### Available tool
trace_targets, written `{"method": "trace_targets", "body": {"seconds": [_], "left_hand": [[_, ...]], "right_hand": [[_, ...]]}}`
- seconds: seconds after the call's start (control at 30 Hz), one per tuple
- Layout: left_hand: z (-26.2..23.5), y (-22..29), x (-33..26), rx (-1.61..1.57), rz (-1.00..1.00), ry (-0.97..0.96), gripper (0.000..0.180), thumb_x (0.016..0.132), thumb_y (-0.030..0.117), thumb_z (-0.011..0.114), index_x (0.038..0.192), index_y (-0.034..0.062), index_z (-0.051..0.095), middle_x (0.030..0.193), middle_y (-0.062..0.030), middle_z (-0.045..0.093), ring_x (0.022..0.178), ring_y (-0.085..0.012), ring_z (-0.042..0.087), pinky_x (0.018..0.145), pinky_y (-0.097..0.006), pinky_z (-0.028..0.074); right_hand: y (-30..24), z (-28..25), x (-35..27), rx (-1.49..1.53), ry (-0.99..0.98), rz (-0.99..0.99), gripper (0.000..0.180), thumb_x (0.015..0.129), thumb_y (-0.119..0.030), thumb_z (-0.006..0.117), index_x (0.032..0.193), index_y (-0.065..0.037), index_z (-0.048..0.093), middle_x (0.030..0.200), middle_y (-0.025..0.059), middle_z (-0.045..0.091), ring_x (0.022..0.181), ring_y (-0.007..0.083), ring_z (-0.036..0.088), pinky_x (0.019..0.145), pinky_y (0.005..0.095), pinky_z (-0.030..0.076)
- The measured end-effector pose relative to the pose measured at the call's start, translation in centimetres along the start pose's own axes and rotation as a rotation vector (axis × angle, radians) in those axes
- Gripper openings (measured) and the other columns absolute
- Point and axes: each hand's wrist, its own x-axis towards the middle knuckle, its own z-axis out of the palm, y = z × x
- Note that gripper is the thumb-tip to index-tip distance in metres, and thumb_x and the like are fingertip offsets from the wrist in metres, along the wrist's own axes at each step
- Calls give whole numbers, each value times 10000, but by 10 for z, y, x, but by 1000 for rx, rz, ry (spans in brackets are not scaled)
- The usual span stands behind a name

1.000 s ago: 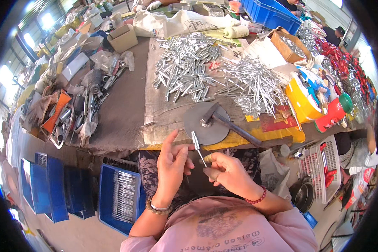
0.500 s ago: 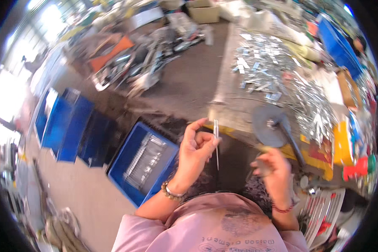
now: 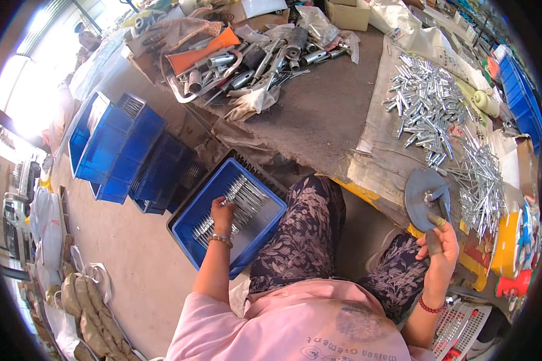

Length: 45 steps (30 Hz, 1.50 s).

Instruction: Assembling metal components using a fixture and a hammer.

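Note:
My left hand (image 3: pixel 223 215) is down inside a blue plastic bin (image 3: pixel 245 260), its fingers closed at the row of slim shiny metal rods (image 3: pixel 245 201). The rod in its grip is mostly hidden by the fingers. These rods lie side by side across the bin. On the right, my right hand (image 3: pixel 441 245) is raised beside a grey round disc (image 3: pixel 420 201) with a lever on it. Thumb and index finger are apart, with dark coverings on the fingertips, and nothing shows between them. Whether this hand touches the lever cannot be made out.
Heaps of short metal tubes (image 3: pixel 424 99) and thin metal rods (image 3: pixel 479 186) lie on the bench at right. A pile of tools and a glove (image 3: pixel 253 102) is at the far edge. Stacked blue bins (image 3: pixel 111 150) stand at left, and a brown cardboard box (image 3: pixel 349 15) at the back.
My left hand has moved from above my lap, where it held a metal rod upright, left into the blue bin. My right hand has shifted right, beside the disc. The view has turned.

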Motion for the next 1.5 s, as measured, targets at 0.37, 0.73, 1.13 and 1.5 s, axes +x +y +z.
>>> {"method": "trace_targets", "body": {"seconds": [0.37,0.73,1.13,1.5], "left_hand": [[15,11,14,530,386,240,510,873,282,912,1258,49,673,1015,-195,780,925,-371,754,850,-472,588],[71,299,-144,-224,1003,-93,90,1060,59,724,1130,13,756,960,14,666,775,-61,552,673,-232,458],[259,382,-263,499,1456,-551,233,921,151,800,1128,84,714,996,-103,751,938,-327,721,840,-436,561],[199,373,-286,340,1187,-892,315,864,70,827,1172,76,762,907,-67,736,781,-204,682,732,-363,552]], "right_hand": [[-4,2,-1,-65,-14,7,331,1105,-206,683,1374,-13,680,897,47,738,667,48,601,621,205,492],[-5,5,-4,73,-86,34,247,1092,-23,647,1328,-14,719,987,48,782,801,61,704,679,225,566],[-2,-3,-10,88,-109,-93,286,1034,8,677,1317,-8,717,1021,91,800,860,92,731,742,279,591],[-20,-126,58,-906,487,-667,154,870,-63,772,1017,-107,782,925,90,708,899,309,734,757,435,600]]}}
